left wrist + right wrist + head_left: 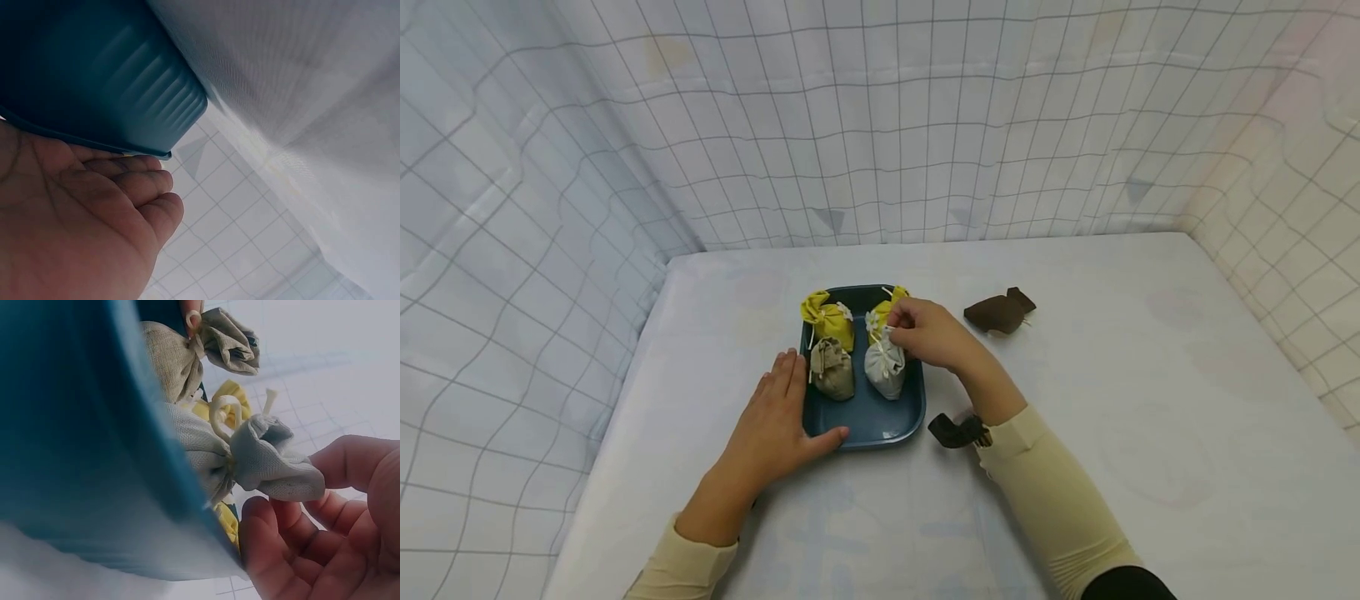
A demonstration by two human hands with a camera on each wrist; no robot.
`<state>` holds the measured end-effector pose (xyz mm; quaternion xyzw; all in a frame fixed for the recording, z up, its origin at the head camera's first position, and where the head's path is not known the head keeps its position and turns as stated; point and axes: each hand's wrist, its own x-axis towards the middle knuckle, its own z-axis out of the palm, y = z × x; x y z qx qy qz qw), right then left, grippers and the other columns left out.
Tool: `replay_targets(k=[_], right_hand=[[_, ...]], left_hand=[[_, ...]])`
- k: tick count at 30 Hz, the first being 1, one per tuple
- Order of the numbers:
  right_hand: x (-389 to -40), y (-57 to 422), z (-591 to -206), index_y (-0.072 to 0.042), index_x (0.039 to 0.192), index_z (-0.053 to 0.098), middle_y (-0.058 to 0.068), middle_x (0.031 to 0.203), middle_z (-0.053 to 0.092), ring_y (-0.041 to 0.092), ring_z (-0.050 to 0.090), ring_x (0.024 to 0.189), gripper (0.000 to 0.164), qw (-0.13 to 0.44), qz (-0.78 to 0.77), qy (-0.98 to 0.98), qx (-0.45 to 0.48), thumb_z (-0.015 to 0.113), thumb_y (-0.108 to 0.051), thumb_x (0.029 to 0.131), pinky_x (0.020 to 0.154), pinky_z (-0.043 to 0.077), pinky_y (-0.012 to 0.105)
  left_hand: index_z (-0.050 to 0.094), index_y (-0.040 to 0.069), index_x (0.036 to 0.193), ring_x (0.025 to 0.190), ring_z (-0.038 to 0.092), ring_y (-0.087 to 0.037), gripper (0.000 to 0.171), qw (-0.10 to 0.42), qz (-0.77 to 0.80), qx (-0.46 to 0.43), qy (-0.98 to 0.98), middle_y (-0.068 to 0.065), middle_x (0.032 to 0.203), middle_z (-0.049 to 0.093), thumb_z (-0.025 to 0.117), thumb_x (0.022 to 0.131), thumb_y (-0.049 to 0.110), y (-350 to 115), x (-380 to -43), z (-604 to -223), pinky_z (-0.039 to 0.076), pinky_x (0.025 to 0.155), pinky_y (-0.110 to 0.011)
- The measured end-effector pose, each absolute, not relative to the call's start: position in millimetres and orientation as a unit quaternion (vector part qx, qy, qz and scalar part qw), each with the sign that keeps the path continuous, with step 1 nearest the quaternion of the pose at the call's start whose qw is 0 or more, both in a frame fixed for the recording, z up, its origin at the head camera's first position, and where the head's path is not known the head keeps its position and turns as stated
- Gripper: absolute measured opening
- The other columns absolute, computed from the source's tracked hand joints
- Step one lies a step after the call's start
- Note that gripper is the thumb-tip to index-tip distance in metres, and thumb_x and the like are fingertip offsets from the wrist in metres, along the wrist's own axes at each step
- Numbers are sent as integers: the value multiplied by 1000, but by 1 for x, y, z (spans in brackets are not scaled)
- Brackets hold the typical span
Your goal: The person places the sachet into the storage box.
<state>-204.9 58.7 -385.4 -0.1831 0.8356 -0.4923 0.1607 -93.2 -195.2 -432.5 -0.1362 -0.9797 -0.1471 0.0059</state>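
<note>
A dark blue tray (872,425) holds several small drawstring pouches. My right hand (930,335) pinches the gathered top of a light grey pouch (885,371), whose body sits in the tray; the right wrist view shows thumb and fingers at its cloth neck (275,459). Beside it on the left lies an olive-beige pouch (832,371). Two yellow pouches with white flowers stand at the far side, one yellow pouch (835,323) at left, the other yellow pouch (880,317) partly hidden by my right hand. My left hand (778,417) rests along the tray's left rim with fingers straight.
A dark brown pouch (997,313) lies on the white-covered table (1120,375), right of the tray beyond my right hand. Grid-patterned white curtains (880,125) enclose the table at the back and both sides.
</note>
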Motion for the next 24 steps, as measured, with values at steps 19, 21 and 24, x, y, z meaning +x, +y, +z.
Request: replay_targets(k=[19,21,24], right_hand=[[-210,85,-396,-2,102,60,10,87,57,22,56,71,10,147,-492,847,-137,55,-6,94,61,49,30],[-210,85,-395,-3,106,60,10,91,59,22,57,73,14,152,-490,848,-133,55,-9,95,61,48,30],[-209,84,-393,-5,113,60,11,98,60,23,57,78,19,161,-490,847,-128,55,-13,96,64,48,31]], left_hand=[[18,-7,155,150,9,-37,121,4,-143,-135,-980,-24,162,14,61,79,76,-194,-93,-432,17,117,-54],[18,-8,155,150,10,-37,121,4,-143,-135,-980,-24,162,14,61,79,76,-194,-93,-432,18,117,-55],[17,-8,155,150,10,-37,122,3,-143,-135,-980,-24,162,14,61,79,77,-194,-93,-432,18,117,-55]])
